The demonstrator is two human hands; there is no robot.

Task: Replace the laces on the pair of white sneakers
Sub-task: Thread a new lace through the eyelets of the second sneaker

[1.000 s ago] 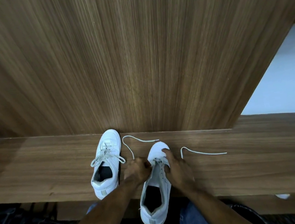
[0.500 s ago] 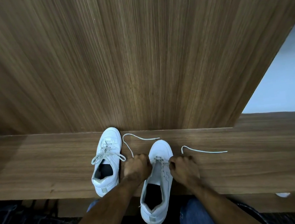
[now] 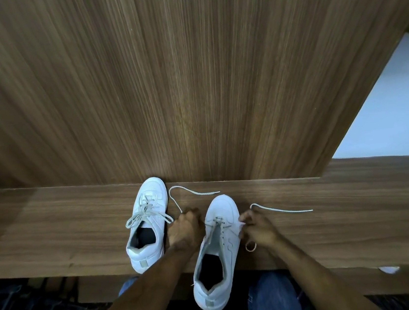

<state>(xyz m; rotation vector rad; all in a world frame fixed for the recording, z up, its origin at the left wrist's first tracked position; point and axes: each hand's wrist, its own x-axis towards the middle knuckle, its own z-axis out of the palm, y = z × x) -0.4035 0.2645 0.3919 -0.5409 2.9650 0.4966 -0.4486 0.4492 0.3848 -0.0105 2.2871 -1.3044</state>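
Observation:
Two white sneakers stand on a wooden shelf [image 3: 53,230], toes toward the wall. The left sneaker [image 3: 146,223] is fully laced with a tied bow. The right sneaker [image 3: 216,251] overhangs the shelf's front edge and has a white lace [image 3: 192,192] through its lowest eyelets only. My left hand [image 3: 185,230] grips one half of that lace at the shoe's left side; the loose end curls away toward the wall. My right hand [image 3: 256,229] pinches the other half at the shoe's right side, and its tail [image 3: 282,209] trails right along the shelf.
A tall wood-grain panel [image 3: 189,79] rises right behind the sneakers. A small tan rubber band [image 3: 250,246] lies on the shelf under my right hand. My jeans-clad knees [image 3: 270,301] are below the shelf edge. A pale wall [image 3: 399,110] shows at the right.
Both hands have moved apart from the middle of the right sneaker to its sides, drawing the two lace halves outward. The left sneaker has not moved.

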